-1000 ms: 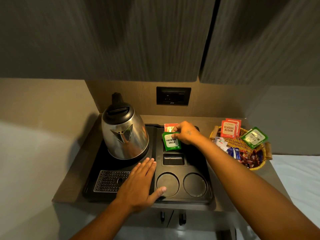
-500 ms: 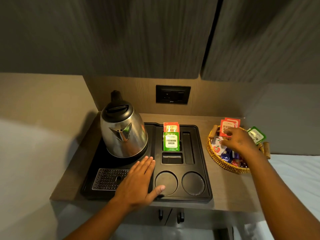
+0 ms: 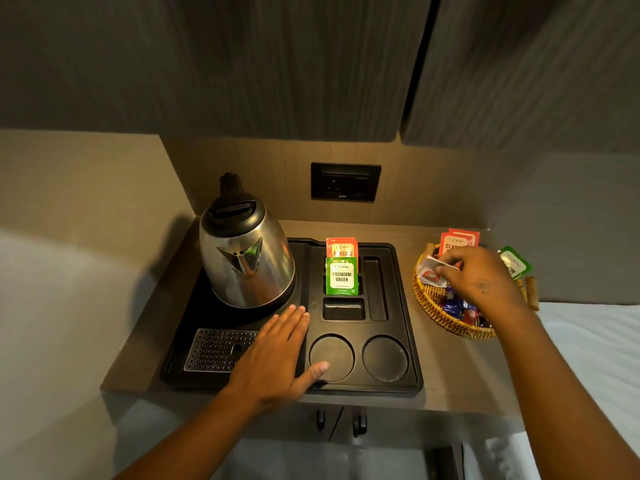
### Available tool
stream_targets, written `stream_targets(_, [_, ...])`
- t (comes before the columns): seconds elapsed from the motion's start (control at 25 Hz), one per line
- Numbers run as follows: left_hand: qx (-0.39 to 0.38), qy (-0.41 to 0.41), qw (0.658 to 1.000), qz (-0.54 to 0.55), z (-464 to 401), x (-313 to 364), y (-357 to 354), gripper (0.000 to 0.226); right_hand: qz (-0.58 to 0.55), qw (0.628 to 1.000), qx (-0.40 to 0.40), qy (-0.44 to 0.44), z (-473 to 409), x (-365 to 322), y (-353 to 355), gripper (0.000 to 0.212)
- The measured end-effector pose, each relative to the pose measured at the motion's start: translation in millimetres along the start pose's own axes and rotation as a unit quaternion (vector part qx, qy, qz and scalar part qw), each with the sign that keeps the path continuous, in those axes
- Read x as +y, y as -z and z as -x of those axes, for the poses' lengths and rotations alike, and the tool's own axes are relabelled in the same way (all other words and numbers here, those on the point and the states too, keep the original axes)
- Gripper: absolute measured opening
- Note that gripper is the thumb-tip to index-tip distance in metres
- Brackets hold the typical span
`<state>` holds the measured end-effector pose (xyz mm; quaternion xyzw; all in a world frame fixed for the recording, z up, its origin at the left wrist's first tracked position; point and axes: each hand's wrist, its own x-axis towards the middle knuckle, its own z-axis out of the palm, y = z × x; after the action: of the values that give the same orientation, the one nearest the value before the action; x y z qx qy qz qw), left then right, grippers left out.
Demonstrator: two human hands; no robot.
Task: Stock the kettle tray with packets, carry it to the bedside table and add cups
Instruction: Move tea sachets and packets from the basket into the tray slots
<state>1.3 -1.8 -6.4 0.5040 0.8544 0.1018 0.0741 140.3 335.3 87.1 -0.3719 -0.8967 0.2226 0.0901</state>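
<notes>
The black kettle tray [image 3: 405, 384] lies on a wooden shelf with a steel kettle [image 3: 244, 258] at its back left. A green tea packet [image 3: 341, 276] stands in a middle slot with a red tea packet [image 3: 341, 247] behind it. Both round cup wells at the front hold nothing. My left hand [image 3: 277, 355] lies flat on the tray, fingers spread. Over the wicker basket [image 3: 440, 308] at the right, my right hand [image 3: 481, 278] pinches a white packet [image 3: 433, 271] with a red mark. More red packets [image 3: 459, 241] and a green packet [image 3: 514, 263] stand in the basket.
A black wall socket [image 3: 345, 181] sits behind the tray. Dark cabinet doors [image 3: 242, 64] hang overhead. A perforated drip grate [image 3: 216, 349] fills the tray's front left corner. A white bed surface [image 3: 595, 341] lies to the right of the shelf.
My right hand let go of the green packet in the tray slot, moved right to the basket and closed its fingers on a white packet. My left hand stayed flat on the tray.
</notes>
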Motion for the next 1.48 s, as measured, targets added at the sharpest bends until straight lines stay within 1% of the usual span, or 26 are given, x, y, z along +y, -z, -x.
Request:
stream_targets(0.04, [0.001, -0.002, 1.000, -0.002, -0.4, -0.2, -0.2, 0.093, -0.009, 0.999, -0.001, 0.034, 7.1, -19.1, -7.3, 0.016])
stream_targets(0.08, [0.002, -0.005, 1.000, -0.004, -0.8, -0.3, -0.3, 0.093, -0.018, 0.997, -0.021, 0.069, 13.3, -37.9, -20.1, 0.010])
stream_targets(0.12, [0.002, -0.006, 1.000, -0.005, -0.8, -0.7, -0.3, 0.093, -0.016, 0.993, -0.054, 0.102, 18.7, -56.3, -36.9, 0.007])
stream_targets(0.16, [0.002, -0.006, 1.000, -0.005, -1.3, -1.0, -0.2, 0.094, 0.000, 0.988, -0.094, 0.123, 23.8, -72.7, -54.2, 0.012])
stream_targets(0.24, [0.003, -0.005, 1.000, -0.002, -1.8, -1.3, 0.1, 0.093, 0.037, 0.977, -0.173, 0.121, 29.8, -93.7, -82.5, 0.017])
stream_targets(0.28, [0.004, -0.005, 1.000, -0.002, -1.6, -1.4, 0.4, 0.093, 0.040, 0.975, -0.193, 0.106, 29.8, -96.4, -90.5, 0.019])
stream_targets(0.32, [0.004, -0.005, 1.000, 0.000, -0.8, -1.4, 0.5, 0.093, 0.026, 0.976, -0.195, 0.090, 29.6, -93.4, -92.7, 0.023])
stream_targets(0.36, [0.003, -0.003, 1.000, 0.002, -0.3, -1.2, 0.5, 0.092, -0.003, 0.982, -0.177, 0.072, 28.9, -85.7, -89.4, 0.029])
stream_targets(0.4, [0.003, 0.000, 1.000, 0.005, 0.0, -1.3, 0.7, 0.092, -0.029, 0.989, -0.138, 0.050, 27.9, -74.3, -81.9, 0.036])
stream_targets(0.44, [0.002, 0.002, 1.000, 0.009, 0.1, -0.8, 0.7, 0.092, -0.040, 0.996, -0.076, 0.023, 25.6, -57.9, -72.1, 0.038])
stream_targets(0.52, [0.006, 0.002, 1.000, 0.010, -0.1, 0.2, 1.0, 0.092, 0.008, 0.997, 0.049, -0.053, 15.7, -16.0, -48.7, 0.032])
stream_targets(0.56, [0.007, 0.001, 1.000, 0.006, 0.3, 0.7, 1.3, 0.092, 0.051, 0.990, 0.080, -0.107, 10.7, 2.4, -37.8, 0.033])
stream_targets(0.6, [0.006, 0.001, 1.000, 0.001, 0.8, 1.2, 1.6, 0.093, 0.091, 0.979, 0.080, -0.162, 6.6, 16.3, -30.5, 0.035])
stream_targets(0.64, [0.006, 0.002, 1.000, -0.003, 1.1, 1.4, 1.7, 0.093, 0.118, 0.970, 0.056, -0.203, 3.4, 25.3, -27.3, 0.038])
stream_targets(0.68, [0.006, 0.004, 1.000, -0.003, 0.6, 1.5, 2.0, 0.093, 0.131, 0.965, 0.022, -0.225, 0.3, 29.9, -27.1, 0.041])
stream_targets(0.76, [0.003, 0.009, 1.000, 0.002, 0.4, 2.1, 2.2, 0.093, 0.137, 0.961, -0.035, -0.236, -2.1, 31.3, -32.2, 0.045])
stream_targets(0.8, [0.002, 0.011, 1.000, 0.005, 0.6, 2.0, 2.2, 0.093, 0.135, 0.962, -0.045, -0.235, -3.4, 31.0, -34.9, 0.044])
stream_targets(0.92, [-0.002, 0.012, 1.000, 0.008, 1.7, 1.5, 2.1, 0.093, 0.129, 0.963, -0.040, -0.233, -7.9, 30.8, -38.7, 0.037])
stream_targets(1.08, [-0.002, 0.015, 1.000, 0.012, 1.1, 2.5, 2.5, 0.092, 0.069, 0.965, -0.056, -0.248, -12.9, 28.6, -35.4, 0.038])
stream_targets(1.28, [0.005, 0.011, 1.000, 0.017, 2.3, 2.2, 2.4, 0.092, 0.054, 0.956, -0.094, -0.274, -14.6, 23.1, -38.2, 0.036])
stream_targets(1.32, [0.005, 0.010, 1.000, 0.016, 2.3, 2.1, 2.5, 0.092, 0.053, 0.955, -0.090, -0.276, -13.7, 22.7, -36.8, 0.037])
stream_targets(1.4, [0.006, 0.009, 1.000, 0.015, 2.7, 1.4, 2.5, 0.092, 0.047, 0.961, -0.051, -0.266, -11.6, 19.7, -30.1, 0.038])
stream_targets(1.48, [0.004, 0.007, 1.000, 0.014, 2.3, 1.7, 2.6, 0.092, 0.029, 0.973, -0.022, -0.230, -10.5, 6.1, -24.1, 0.037])
